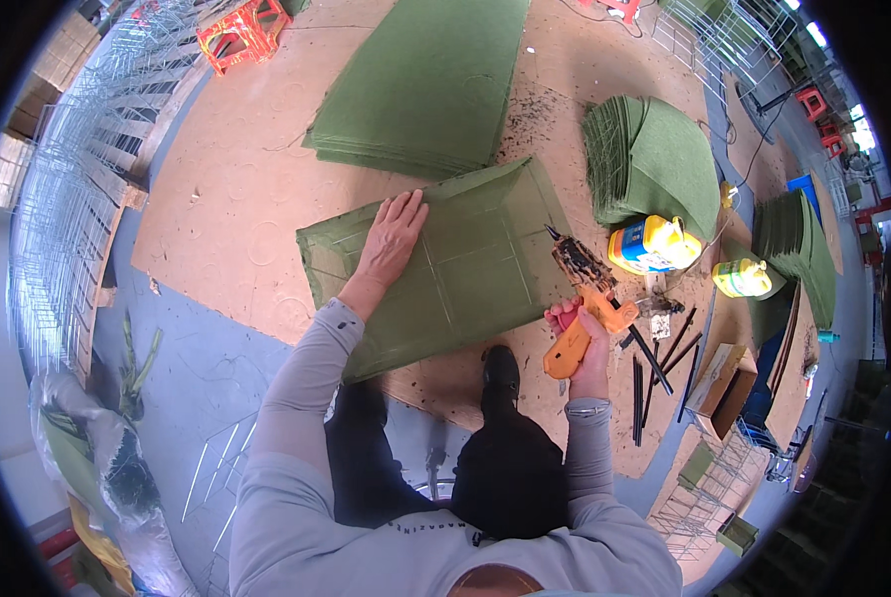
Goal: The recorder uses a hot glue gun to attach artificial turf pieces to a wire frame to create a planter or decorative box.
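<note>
A green felt box (465, 279) with a wire grid showing through lies before me, its near edge over my legs. My left hand (394, 239) rests on its far left part, fingers stretched toward the far rim. To the right of the box, my right hand (593, 348) is wrapped round the handle of an orange glue gun (569, 352). Dark, crusted residue covers the gun's front end, and its nozzle points away from me, close to the box's right side. A black glue stick (649, 360) reaches back from the gun's rear.
Flat green felt sheets (425, 90) lie beyond the box. A curved felt stack (664, 159) and a yellow jug (654, 245) stand to the right. Loose black sticks (638, 403) lie near my right arm. Wire frames (67, 219) are piled far left, near a red stool (244, 36).
</note>
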The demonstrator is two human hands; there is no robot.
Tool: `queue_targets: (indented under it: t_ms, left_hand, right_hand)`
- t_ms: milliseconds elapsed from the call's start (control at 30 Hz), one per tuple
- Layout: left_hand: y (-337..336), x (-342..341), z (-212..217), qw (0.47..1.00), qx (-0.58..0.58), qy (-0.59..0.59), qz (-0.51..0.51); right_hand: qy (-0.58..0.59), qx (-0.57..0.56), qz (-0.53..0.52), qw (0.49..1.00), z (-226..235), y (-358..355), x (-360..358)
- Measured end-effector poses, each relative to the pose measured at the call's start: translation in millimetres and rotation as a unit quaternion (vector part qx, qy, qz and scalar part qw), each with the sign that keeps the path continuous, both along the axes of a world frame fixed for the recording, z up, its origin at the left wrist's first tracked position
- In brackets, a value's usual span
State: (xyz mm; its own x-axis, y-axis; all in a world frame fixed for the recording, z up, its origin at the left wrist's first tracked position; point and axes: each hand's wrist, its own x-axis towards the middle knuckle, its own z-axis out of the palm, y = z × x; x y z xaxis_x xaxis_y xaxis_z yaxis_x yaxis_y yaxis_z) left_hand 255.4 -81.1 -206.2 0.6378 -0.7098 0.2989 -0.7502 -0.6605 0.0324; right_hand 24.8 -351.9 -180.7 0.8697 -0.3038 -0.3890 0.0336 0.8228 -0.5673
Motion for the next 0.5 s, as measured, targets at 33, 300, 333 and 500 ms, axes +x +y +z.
queue_targets:
  t_ms: [33, 300, 333, 500]
  left_hand:
    - [1.0, -2.5, -0.8, 1.000, 0.000, -0.001, 0.002]
    - [41.3, -2.6, -0.8, 0.978, -0.153, 0.045, 0.134]
    - [52.5, -2.1, -5.1, 0.977, -0.155, 0.041, 0.138]
    - [47.6, 15.0, 21.5, 0.958, -0.053, 0.174, 0.222]
  right_hand:
    - [-0.003, -0.001, 0.003, 1.000, 3.0, 0.9, 0.4]
    - [-0.027, -0.036, 0.042, 0.998, 32.4, 20.1, -4.8]
    - [-0.026, -0.063, 0.052, 0.996, 38.8, 25.5, -1.1]
    - [-0.030, -0.124, 0.065, 0.990, 65.4, 38.3, -4.1]
